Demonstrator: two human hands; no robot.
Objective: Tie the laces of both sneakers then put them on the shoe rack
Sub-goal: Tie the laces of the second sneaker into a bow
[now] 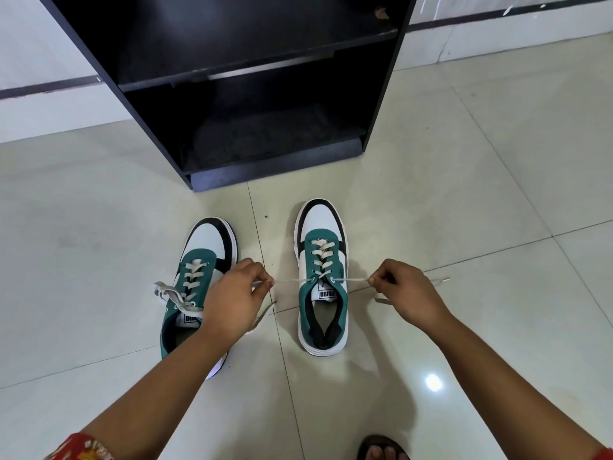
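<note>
a: where are the sneakers?

b: both on the tiled floor (464, 194), toes pointing at the black shoe rack (232, 78). left sneaker (205, 247) sits a bit nearer me, partly under my left forearm. right sneaker (323, 260) stands clear, between my two hands. neither touches the rack; its two shelves look bare.

a: hands?

b: left hand (232, 303) is pinched shut on one end of the right sneaker's lace (292, 280). right hand (408, 290) is pinched on the other end. fingers together on the lace at both sides, thumb against forefinger.

a: lace state?

b: drawn out sideways from the top eyelets, taut, nearly level. no knot or bow in it. loose tails hang past each fist; the right tail lies on the floor beyond my knuckles.

a: the other shoe?

b: its laces (172, 295) are loose, lying in a slack bunch off the outer side near the tongue. untied.

a: anything else?

b: red patterned sleeve (83, 448) at lower left. a sandalled foot (381, 451) at the bottom edge. a bright light reflection on the tile to the right.
</note>
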